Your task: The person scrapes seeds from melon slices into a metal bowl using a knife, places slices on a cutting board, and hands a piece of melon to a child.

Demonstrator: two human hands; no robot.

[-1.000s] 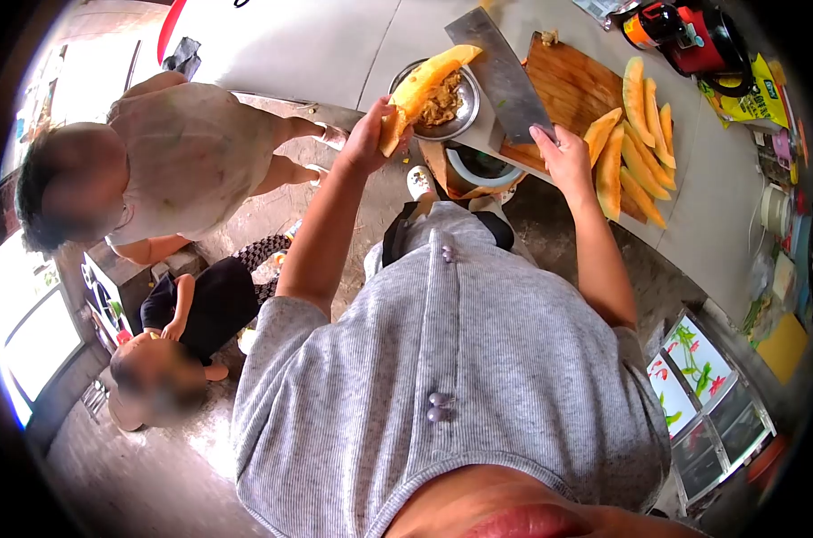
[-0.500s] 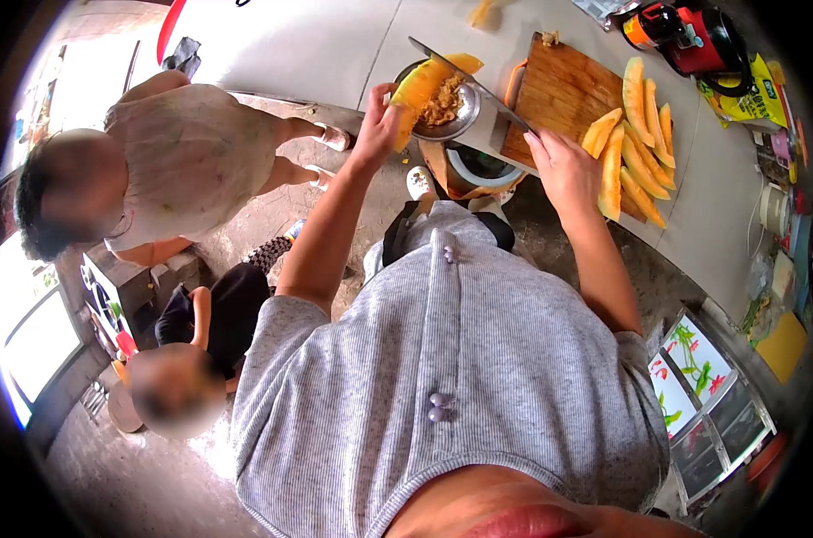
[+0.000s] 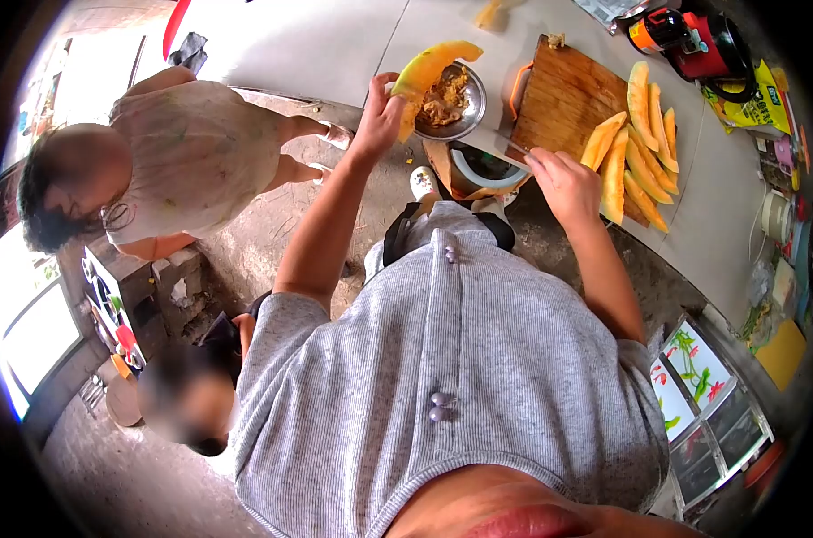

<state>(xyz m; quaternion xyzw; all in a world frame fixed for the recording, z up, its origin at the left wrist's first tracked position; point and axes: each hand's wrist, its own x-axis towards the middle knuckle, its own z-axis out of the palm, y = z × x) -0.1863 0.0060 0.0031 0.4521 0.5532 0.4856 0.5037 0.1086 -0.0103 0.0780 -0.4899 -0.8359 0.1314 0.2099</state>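
Observation:
A curved slice of orange melon (image 3: 429, 65) with green-yellow rind is pinched in my left hand (image 3: 380, 121), its fingers closed on the near end. The slice hangs over the left side of a metal bowl (image 3: 478, 109), which holds wet orange pulp (image 3: 444, 100). My right hand (image 3: 565, 184) is closed around a knife (image 3: 511, 143); its handle is hidden in the fingers and most of the blade is hard to make out. Beside that hand, several cut melon slices (image 3: 640, 166) lie over the corner of a wooden cutting board (image 3: 563, 94).
An orange handle (image 3: 517, 88) sticks out at the board's left edge. Below the counter edge stands a bucket (image 3: 487, 170). A red appliance (image 3: 702, 49) and a yellow packet (image 3: 756, 99) sit at the far right. Two people (image 3: 196, 148) (image 3: 196, 394) are on my left.
The knife has come away from the melon slice and dropped toward the board's near left corner. More pulp in the bowl shows. The lower-left person has shifted nearer to me.

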